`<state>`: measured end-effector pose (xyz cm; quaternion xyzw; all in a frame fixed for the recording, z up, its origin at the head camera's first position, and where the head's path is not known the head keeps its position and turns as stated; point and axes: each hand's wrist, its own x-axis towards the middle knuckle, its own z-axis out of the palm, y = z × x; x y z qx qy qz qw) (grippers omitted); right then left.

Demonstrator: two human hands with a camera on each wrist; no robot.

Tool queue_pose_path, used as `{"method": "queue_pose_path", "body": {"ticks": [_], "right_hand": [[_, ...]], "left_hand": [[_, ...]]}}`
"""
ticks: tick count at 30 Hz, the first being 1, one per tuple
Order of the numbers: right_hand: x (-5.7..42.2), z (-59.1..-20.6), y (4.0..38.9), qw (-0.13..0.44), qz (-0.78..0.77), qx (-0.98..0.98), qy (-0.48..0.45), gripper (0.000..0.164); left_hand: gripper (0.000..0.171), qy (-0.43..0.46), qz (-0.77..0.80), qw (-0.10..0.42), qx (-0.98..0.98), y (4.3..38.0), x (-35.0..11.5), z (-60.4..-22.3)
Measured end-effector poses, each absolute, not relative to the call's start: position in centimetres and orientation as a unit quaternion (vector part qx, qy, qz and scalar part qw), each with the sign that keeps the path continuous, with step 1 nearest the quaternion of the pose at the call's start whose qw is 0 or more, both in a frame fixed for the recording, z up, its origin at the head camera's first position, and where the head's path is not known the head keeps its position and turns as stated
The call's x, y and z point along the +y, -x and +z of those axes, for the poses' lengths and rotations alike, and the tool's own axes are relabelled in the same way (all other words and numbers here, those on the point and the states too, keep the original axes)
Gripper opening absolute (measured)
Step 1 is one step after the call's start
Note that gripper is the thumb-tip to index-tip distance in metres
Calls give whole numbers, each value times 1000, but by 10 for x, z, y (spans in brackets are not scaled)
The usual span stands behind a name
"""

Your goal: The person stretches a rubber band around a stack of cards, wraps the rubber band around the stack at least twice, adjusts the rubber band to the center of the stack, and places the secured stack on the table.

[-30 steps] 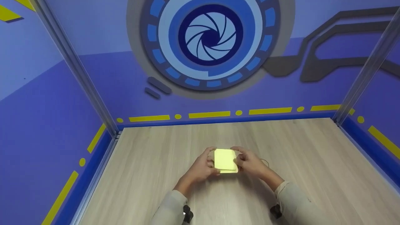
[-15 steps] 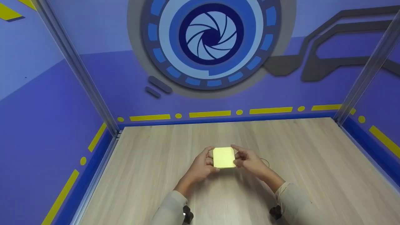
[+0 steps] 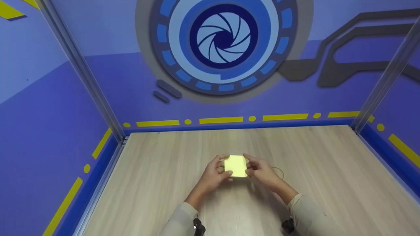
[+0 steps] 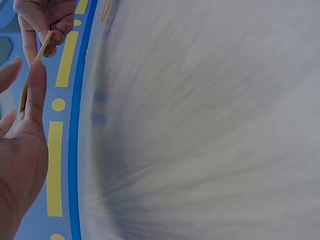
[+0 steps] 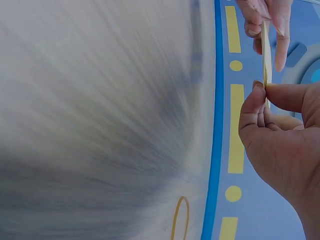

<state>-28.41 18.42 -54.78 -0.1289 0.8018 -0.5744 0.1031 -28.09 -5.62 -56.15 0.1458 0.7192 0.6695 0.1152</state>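
A thin stack of square yellow paper notes [image 3: 235,166] is held up between both hands, over the table in the head view. My left hand [image 3: 213,172] grips its left side, the thumb lying over the lower left corner of the face. On the opposite side my right hand [image 3: 262,170] pinches the edge between thumb and curled fingers, with the index finger at the top corner. The right wrist view shows the stack edge-on as a narrow strip [image 5: 265,55], the right hand's thumb and fingertips closed on its near end.
A thin tan loop like a rubber band [image 3: 283,172] lies on the wood-grain table [image 3: 164,164] just right of my right hand. Blue printed panels [image 3: 98,75] with metal corner posts [image 3: 82,72] stand along the back and both sides.
One second ago a lower layer stuck out below the top of the stack; now the edges line up. The left thumb has moved from the bottom edge onto the face.
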Motion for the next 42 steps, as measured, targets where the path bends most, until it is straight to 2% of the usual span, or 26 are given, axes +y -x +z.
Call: {"method": "queue_pose_path", "body": {"ticks": [2, 5, 16, 27, 35, 42], "right_hand": [[184, -548, 285, 104, -573, 803, 127, 74], [184, -548, 285, 106, -573, 802, 128, 74], [187, -541, 280, 78, -546, 820, 154, 72], [234, -533, 272, 19, -479, 873, 92, 38], [280, -537, 269, -7, -409, 911, 60, 34], [293, -552, 272, -18, -357, 934, 29, 26]], "left_hand": [[54, -147, 687, 114, 703, 281, -56, -562], [47, -142, 697, 110, 694, 282, -56, -564], [51, -125, 706, 95, 690, 282, -59, -566], [52, -115, 704, 85, 695, 283, -68, -566], [52, -111, 709, 78, 692, 283, -76, -568], [53, -111, 709, 77, 692, 284, -76, -567]]}}
